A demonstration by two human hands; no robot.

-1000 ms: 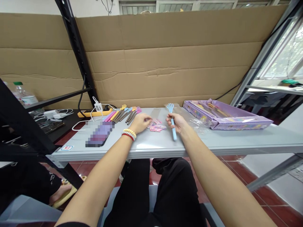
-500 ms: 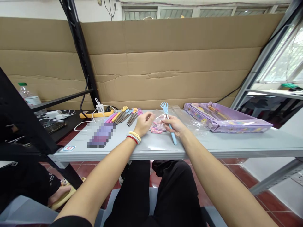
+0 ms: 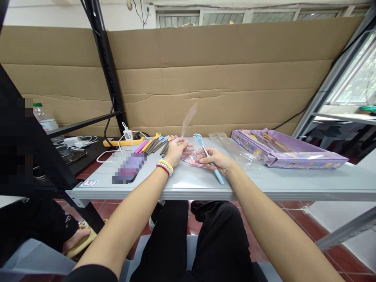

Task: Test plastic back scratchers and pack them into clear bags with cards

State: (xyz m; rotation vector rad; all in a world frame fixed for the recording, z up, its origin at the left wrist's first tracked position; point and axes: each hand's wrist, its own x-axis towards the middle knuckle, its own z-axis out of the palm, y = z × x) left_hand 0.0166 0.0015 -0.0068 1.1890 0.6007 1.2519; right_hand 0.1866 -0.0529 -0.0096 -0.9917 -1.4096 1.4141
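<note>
My left hand [image 3: 175,151] pinches the lower end of a long clear plastic sleeve [image 3: 188,117] that stands up from the grey table [image 3: 264,184]. My right hand [image 3: 215,159] is closed around a light blue hand-shaped back scratcher [image 3: 208,157], its claw head pointing toward the sleeve. Small pink printed cards [image 3: 194,161] lie on the table between my two hands. A row of more scratchers [image 3: 155,143] with coloured heads lies just left of my left hand.
A purple display box [image 3: 289,152] sits at the right, with loose clear sleeves [image 3: 235,150] beside it. A blurred phone [image 3: 128,167] lies at the left. A yellow power strip [image 3: 123,141] with cables and a water bottle [image 3: 44,119] stand further left. Cardboard lines the back.
My left hand has lifted a clear sleeve off the table so it stands upright. My right hand has moved the blue scratcher leftward toward it.
</note>
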